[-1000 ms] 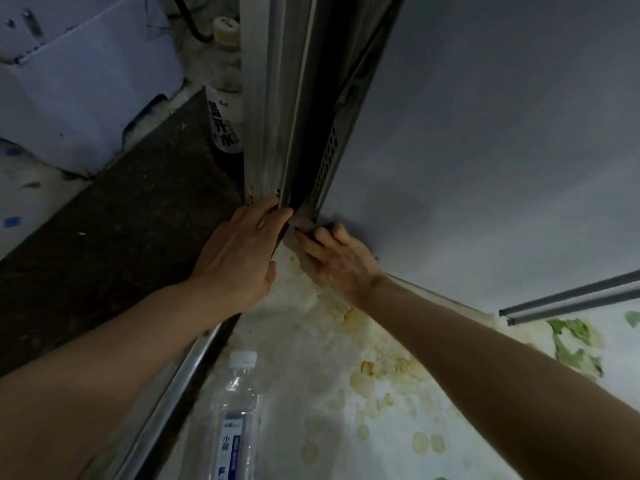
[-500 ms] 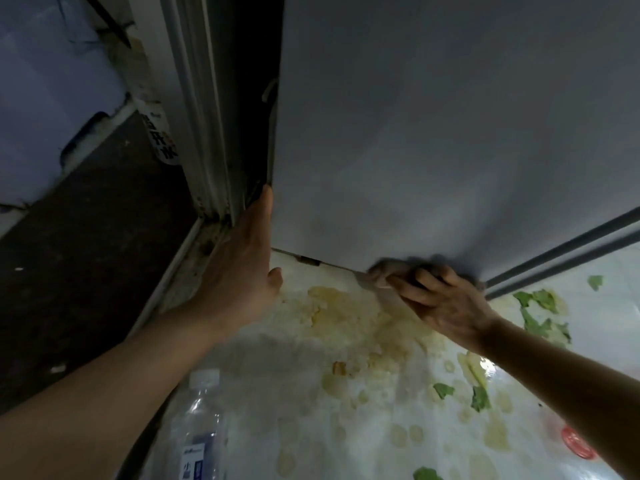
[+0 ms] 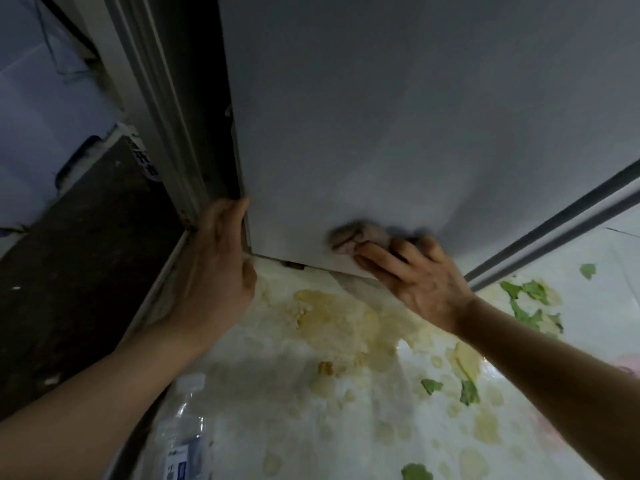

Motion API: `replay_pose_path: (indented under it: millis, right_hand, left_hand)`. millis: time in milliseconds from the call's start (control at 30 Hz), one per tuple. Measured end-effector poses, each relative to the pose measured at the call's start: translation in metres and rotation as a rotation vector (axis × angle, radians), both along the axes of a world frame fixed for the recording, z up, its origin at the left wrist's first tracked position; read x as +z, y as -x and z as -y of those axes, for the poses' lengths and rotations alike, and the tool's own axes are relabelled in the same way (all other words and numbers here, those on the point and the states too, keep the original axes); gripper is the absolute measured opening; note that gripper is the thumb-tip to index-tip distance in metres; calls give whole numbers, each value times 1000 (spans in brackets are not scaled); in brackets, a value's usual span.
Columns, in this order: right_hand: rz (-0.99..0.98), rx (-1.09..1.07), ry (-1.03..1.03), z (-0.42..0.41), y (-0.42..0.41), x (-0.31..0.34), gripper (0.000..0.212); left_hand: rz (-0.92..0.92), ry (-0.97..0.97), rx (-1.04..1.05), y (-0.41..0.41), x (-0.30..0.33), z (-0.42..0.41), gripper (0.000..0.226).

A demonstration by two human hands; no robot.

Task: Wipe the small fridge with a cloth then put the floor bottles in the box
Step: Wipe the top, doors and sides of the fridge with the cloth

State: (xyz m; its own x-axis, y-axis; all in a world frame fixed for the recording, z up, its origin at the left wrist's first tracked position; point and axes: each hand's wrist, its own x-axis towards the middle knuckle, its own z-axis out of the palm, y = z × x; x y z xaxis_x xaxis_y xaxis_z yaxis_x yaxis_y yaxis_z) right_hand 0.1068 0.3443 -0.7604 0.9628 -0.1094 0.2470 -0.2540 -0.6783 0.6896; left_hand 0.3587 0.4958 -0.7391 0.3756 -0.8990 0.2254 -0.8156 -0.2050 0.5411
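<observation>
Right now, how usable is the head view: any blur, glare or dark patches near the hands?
Head view: dim overall; cloth under the right hand smeared by motion blur; left hand sharper; dark gap beside the fridge; mild glare on the floor bottle; wide-angle bending at the edges.

Home kitchen corner: fridge [image 3: 398, 116], patterned floor mat [image 3: 346, 393].

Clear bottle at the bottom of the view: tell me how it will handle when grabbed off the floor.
The clear bottle looks like thin plastic with crinkled highlights, so it would probably dent under a firm squeeze. Whether it holds liquid cannot be told, so its weight is uncertain. Its round body seems apt to roll if knocked over on the smooth, stained floor.
</observation>
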Motion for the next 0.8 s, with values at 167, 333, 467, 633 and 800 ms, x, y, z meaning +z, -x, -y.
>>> replay_pose_path:
  millis: [167, 333, 467, 633, 800]
  right_hand:
    - [-39, -101, -19, 11, 81, 10, 53]
    - [-44, -103, -39, 3, 35, -4, 65]
    - [-50, -16, -122, -11, -28, -17, 53]
    - [-320, -73, -172, -12, -44, -34, 80]
    - [-432, -215, -143, -3, 27, -29, 86]
  left_hand:
    - [449, 74, -227, 28, 2, 8, 72]
    - [597, -87, -279, 27, 4, 21, 93]
    - [664, -121, -293, 20, 4, 23, 92]
    - [703, -116, -250, 29, 1, 22, 83]
    - [655, -131, -195, 38, 0, 22, 89]
